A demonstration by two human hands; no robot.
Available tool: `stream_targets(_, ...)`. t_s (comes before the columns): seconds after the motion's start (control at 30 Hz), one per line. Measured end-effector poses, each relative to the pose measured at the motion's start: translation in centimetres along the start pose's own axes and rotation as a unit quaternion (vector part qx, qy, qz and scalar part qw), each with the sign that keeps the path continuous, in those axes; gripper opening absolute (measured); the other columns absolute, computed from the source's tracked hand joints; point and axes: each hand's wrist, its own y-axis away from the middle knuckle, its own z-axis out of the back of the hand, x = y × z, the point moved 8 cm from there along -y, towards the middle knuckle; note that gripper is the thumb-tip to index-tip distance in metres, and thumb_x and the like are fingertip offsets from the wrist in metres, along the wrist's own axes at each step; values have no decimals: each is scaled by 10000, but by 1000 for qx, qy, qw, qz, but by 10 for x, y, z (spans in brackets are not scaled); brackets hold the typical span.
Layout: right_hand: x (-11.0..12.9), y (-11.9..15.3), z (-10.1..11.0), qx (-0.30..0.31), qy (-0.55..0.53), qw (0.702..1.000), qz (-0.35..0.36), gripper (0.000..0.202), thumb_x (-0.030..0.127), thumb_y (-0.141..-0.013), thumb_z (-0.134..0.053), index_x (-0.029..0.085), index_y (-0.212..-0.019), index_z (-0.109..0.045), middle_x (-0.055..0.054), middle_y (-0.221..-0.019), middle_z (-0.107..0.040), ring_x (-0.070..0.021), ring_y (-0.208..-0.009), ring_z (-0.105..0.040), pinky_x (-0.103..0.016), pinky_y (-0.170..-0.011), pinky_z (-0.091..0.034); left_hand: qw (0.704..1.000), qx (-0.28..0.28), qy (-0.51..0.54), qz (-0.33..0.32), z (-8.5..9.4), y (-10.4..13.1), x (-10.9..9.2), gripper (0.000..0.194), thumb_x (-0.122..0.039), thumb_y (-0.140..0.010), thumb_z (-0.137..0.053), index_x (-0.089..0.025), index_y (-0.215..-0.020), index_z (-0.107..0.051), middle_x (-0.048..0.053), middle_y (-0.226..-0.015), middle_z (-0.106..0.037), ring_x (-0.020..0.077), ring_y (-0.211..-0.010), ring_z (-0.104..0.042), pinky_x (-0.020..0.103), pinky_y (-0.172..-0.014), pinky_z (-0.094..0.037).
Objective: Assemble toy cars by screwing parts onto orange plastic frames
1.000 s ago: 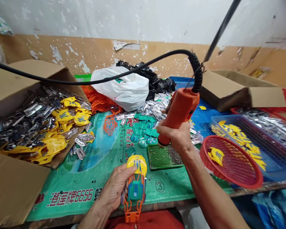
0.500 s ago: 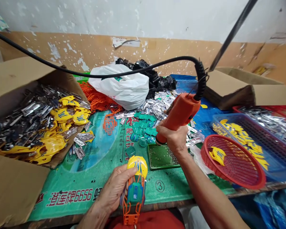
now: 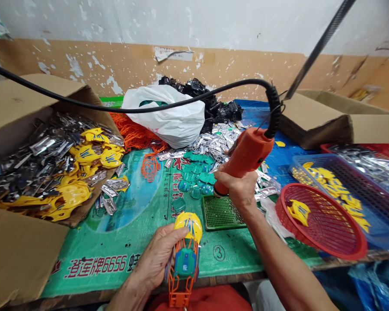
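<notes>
My left hand (image 3: 158,255) is closed around a toy car body (image 3: 185,263) at the table's front edge; its nose is yellow, its frame orange and its middle green, and my thumb lies on the nose. My right hand (image 3: 238,188) grips an orange power screwdriver (image 3: 249,151), tilted, with a black cable at its top. The tool's lower end is over the back of a green perforated tray (image 3: 218,214) holding small dark screws. Its tip is hidden. Green parts (image 3: 196,175) lie just behind the tray.
On the left, a cardboard box (image 3: 6,246) holds silver and yellow parts. A white bag (image 3: 165,116) sits at the back beside orange frames (image 3: 129,131). A red basket (image 3: 320,220) and blue basket (image 3: 385,216) are on the right. The black cable (image 3: 116,108) crosses overhead.
The view has shifted slightly, so the baskets appear a little farther right. Both hands keep their holds, with almost no visible movement.
</notes>
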Motion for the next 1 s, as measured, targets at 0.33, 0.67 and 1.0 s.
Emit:
stream_targets(0.33,-1,4,-1,12,-4,1000,-2,149,206,-538,-743,184,-594,-607,39,-543,-587,-127,-511,-540,-284,-511,-468,1000,9,-1,2,-2,1,-1,311,-349,-655,-798,-91,-802,-706,58,-619,-693,111,-480,-596,182,-456,-456)
stream_targets(0.67,4,0,3,-9,-32,999,12,142,191,-540,-746,178,-560,-606,43,-539,-575,-114,-499,-519,-285,-506,-452,1000,10,7,-3,-2,-1,3,335,-344,-640,-807,-84,-827,-707,51,-627,-688,103,-474,-583,181,-445,-456)
stream_targets(1.0,24,10,12,11,-139,990,13,185,152,-565,-785,178,-696,-657,26,-652,-637,-125,-546,-570,-292,-530,-466,1000,6,10,-3,-10,-5,3,331,-353,-600,-821,-87,-766,-713,40,-593,-677,95,-456,-567,172,-429,-439)
